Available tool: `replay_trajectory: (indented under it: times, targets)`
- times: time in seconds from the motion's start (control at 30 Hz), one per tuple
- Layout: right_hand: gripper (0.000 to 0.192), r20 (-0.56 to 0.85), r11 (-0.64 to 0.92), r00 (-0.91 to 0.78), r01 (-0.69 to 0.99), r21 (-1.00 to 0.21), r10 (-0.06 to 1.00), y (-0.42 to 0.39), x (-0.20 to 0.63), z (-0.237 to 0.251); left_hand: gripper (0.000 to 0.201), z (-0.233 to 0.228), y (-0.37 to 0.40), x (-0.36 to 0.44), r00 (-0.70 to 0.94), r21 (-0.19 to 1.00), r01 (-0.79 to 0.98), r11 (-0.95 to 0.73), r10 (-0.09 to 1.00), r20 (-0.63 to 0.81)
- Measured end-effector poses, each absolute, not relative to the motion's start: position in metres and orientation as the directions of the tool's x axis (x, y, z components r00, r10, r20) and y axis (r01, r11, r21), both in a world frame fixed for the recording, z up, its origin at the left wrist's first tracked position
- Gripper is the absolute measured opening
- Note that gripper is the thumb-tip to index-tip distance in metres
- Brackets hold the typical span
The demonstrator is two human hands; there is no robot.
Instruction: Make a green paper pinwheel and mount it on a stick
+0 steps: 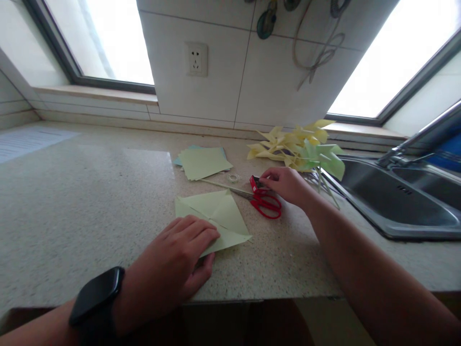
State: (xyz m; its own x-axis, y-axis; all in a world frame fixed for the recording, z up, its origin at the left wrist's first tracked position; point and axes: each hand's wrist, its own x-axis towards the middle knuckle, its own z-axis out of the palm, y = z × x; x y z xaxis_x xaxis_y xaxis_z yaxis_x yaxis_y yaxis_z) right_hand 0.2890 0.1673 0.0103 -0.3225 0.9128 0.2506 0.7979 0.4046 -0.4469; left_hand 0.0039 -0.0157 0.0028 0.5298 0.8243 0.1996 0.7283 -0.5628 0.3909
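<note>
Folded paper (219, 216): the pale green you see under your left hand (176, 264).
Scissors (262, 201): red handles.
Paper stack (203, 163): your light green sheets, blue beneath.
Pinwheels (295, 146): yellow, some green.
Watch (97, 295): black.
Counter (90, 202): speckled beige.

The left hand (180, 254) lies flat, palm down, on the near corner of a pale green cut paper square (216, 216) on the speckled countertop (79, 202); a black watch (95, 298) sits on that wrist. The right hand (284, 185) reaches to the red-handled scissors (264, 202), fingertips pinched at a small red object beside the handles (too small to identify). Behind lie a stack of green sheets (203, 162), a heap of paper pinwheels (298, 146) and a steel sink (396, 199).
</note>
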Motion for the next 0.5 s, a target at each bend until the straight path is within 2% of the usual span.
replay_trajectory:
  times: [0.27,0.5]
  targets:
    - [0.019,0.217,0.39,-0.327,0.828,-0.404,0.92,0.166,0.288,0.012,0.025,0.002,-0.015,0.005,0.525,0.383,0.732,-0.564,0.825,0.21]
    - [0.03,0.218,0.42,-0.364,0.839,-0.347,0.906,0.157,0.284,0.016,0.025,-0.001,-0.014,0.004,0.527,0.381,0.727,-0.571,0.82,0.222]
